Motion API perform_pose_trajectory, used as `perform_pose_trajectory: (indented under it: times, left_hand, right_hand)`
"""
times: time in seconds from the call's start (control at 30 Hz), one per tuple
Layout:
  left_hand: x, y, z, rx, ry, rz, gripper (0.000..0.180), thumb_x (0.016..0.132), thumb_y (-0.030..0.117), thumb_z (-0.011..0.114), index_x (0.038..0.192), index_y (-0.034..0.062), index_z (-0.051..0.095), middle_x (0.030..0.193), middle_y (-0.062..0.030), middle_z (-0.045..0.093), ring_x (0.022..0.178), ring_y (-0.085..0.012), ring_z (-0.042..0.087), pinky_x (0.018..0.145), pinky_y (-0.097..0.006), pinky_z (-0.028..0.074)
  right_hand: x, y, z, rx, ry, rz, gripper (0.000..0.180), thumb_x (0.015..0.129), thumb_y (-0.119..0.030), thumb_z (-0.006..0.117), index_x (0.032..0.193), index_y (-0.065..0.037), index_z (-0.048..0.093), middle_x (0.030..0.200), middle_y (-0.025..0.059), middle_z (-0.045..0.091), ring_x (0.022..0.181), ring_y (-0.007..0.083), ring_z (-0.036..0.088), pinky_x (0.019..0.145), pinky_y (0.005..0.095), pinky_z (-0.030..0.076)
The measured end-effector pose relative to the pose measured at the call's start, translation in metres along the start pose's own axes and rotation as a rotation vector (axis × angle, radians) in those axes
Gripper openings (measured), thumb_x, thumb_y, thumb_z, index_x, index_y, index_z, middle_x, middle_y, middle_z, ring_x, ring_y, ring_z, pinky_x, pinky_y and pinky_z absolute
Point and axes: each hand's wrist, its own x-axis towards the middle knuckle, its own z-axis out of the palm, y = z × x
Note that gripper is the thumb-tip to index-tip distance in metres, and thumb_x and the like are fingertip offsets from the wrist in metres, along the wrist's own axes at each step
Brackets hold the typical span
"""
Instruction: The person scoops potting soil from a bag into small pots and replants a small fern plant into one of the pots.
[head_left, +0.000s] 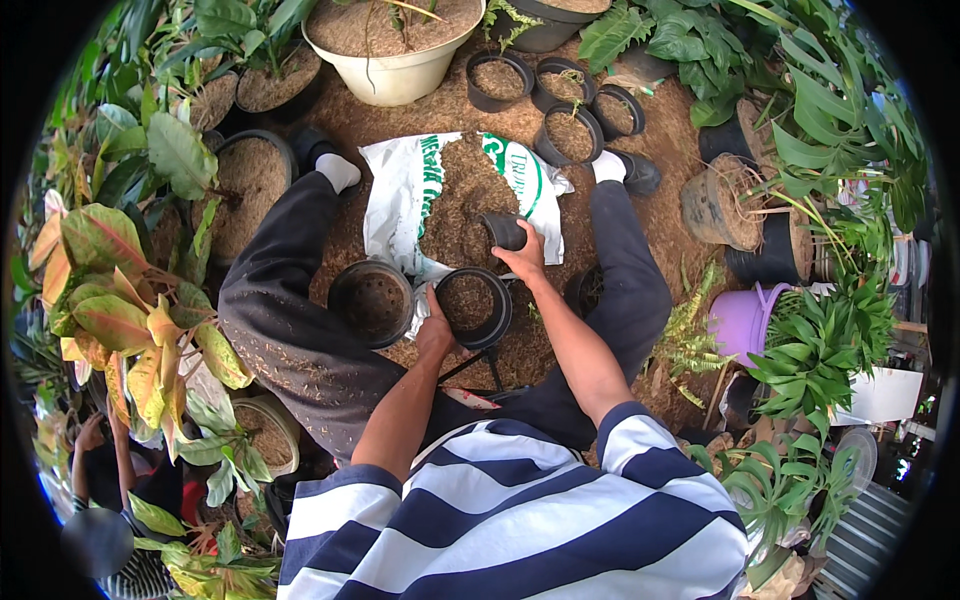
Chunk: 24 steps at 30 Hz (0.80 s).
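Right hand gripping small black pot, axis leaning sideways at soil on white sack, ahead and right of soil-filled pot; left hand, farther, touching latter's left rim, grip unclear.

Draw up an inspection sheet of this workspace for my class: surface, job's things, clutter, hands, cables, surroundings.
Surface: bare brown ground; white sack bearing loose brown soil.
Job's things: small black pot, tilted at the soil; filled pot; dark pot, holes visible in its base.
Clutter: four little pots beyond the sack, to the right; specks on the left trouser leg.
Hands: right hand grips the small black pot; left hand beside the filled pot, fingers partly hidden.
Cables: nothing seen.
Surroundings: leafy plants; purple bucket at right.
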Motion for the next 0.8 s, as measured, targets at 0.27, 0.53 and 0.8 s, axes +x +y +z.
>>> perform_pose_trajectory:
  times: [0.27,0.53,0.8]
  left_hand:
    - [-0.001,0.005,-0.005,0.05,-0.049,-0.046,0.163,0.047,0.023,0.097,0.143,0.0204,-0.034,0.114,-0.0203,0.067,0.105,-0.0344,0.065,0.089,-0.044,0.05]
    - [-0.005,0.009,-0.005,0.109,-0.059,-0.021,0.164,0.046,0.029,0.098,0.143,0.0185,-0.034,0.119,-0.0224,0.064,0.11,-0.0346,0.062,0.094,-0.044,0.048]
    - [0.026,-0.018,0.02,0.232,0.064,0.137,0.166,0.044,0.033,0.098,0.144,0.0163,-0.033,0.125,-0.0268,0.058,0.112,-0.0385,0.06,0.095,-0.046,0.047]
  right_hand:
    - [-0.008,-0.002,-0.021,0.526,-0.119,0.159,0.091,0.073,-0.029,0.083,0.145,-0.011,0.031,0.146,0.0227,0.027,0.13,0.0363,0.042,0.102,0.0464,0.045]
    - [-0.04,0.003,-0.072,0.677,-0.065,0.051,0.088,0.071,-0.028,0.084,0.142,-0.01,0.036,0.141,0.0245,0.031,0.119,0.03,0.051,0.09,0.0416,0.05]
    - [-0.129,-0.008,-0.082,0.632,-0.041,-0.156,0.081,0.069,-0.023,0.086,0.136,-0.006,0.044,0.127,0.0155,0.05,0.11,0.0221,0.058,0.089,0.035,0.05]
